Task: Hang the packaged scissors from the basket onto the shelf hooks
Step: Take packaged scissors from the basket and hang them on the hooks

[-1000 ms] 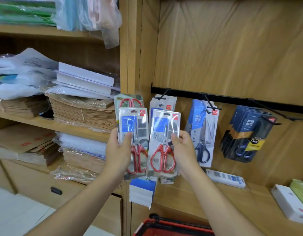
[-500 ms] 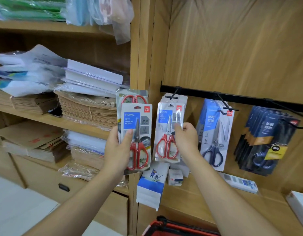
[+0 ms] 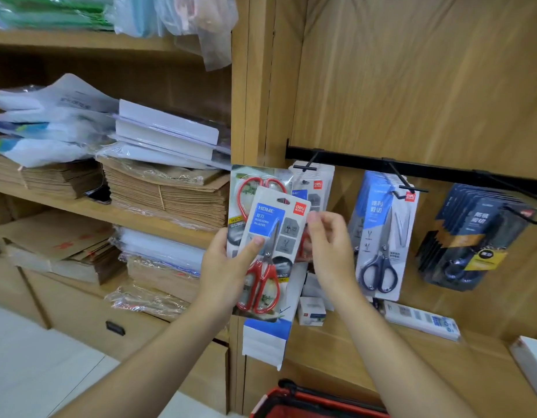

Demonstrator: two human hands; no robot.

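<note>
My left hand (image 3: 222,273) holds two packaged scissors, one behind the other. The front pack (image 3: 276,236) is white and blue with red-handled scissors, and it is tilted to the right. The rear pack (image 3: 249,188) shows red handles at its top. My right hand (image 3: 330,248) pinches the front pack's upper right edge. Just behind them, white packs (image 3: 317,184) hang on the leftmost hook (image 3: 304,168) of the black rail (image 3: 442,173). The red basket (image 3: 306,402) shows at the bottom edge.
Blue-handled scissors packs (image 3: 381,236) hang on the middle hook and dark packs (image 3: 469,239) on the right one. Small boxes (image 3: 312,310) and a flat white box (image 3: 421,321) lie on the shelf below. The left shelves hold paper stacks (image 3: 167,194).
My right hand put its pack on the leftmost hook, let go, and came across to the front pack in my left hand. That pack has tilted to the right.
</note>
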